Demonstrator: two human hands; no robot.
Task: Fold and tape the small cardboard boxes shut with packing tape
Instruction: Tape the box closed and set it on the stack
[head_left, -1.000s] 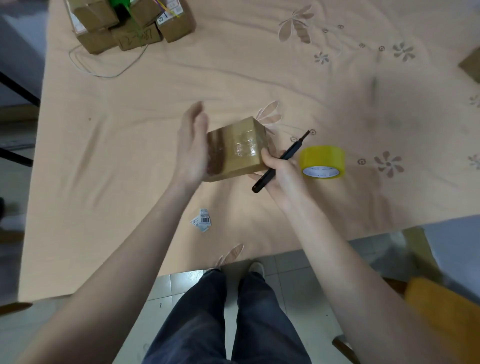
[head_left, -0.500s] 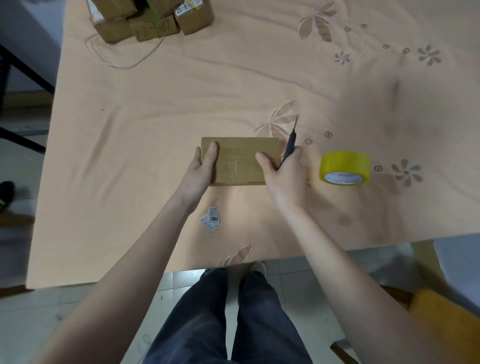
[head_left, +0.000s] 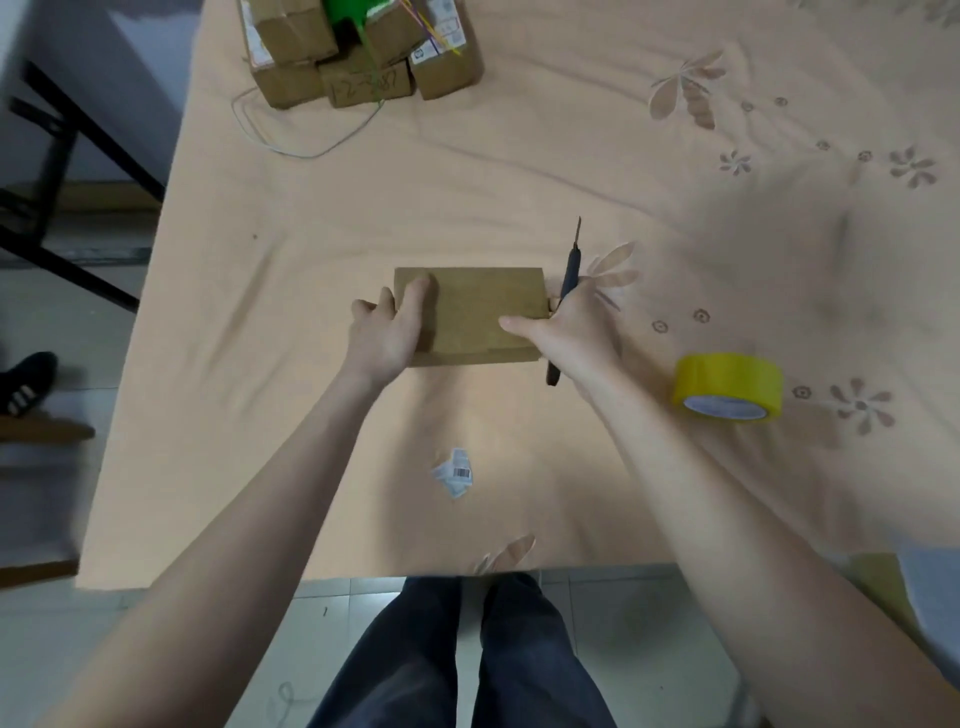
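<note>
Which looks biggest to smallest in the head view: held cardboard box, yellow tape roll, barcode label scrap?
1. Cardboard box, largest.
2. Yellow tape roll, clearly smaller.
3. Barcode label scrap, smallest.
All lie on the same cloth at similar depth, so the order looks safe.

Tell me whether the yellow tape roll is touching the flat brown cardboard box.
Apart. The head view shows the yellow tape roll lying right of the flat brown cardboard box, with the right hand and bare peach tablecloth between them.

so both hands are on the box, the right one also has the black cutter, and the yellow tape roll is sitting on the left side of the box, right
Not quite. The head view shows the yellow tape roll on the table to the right of the box, beyond the right hand. The rest holds: the left hand also holds the box, and the right hand has the black cutter.
</note>
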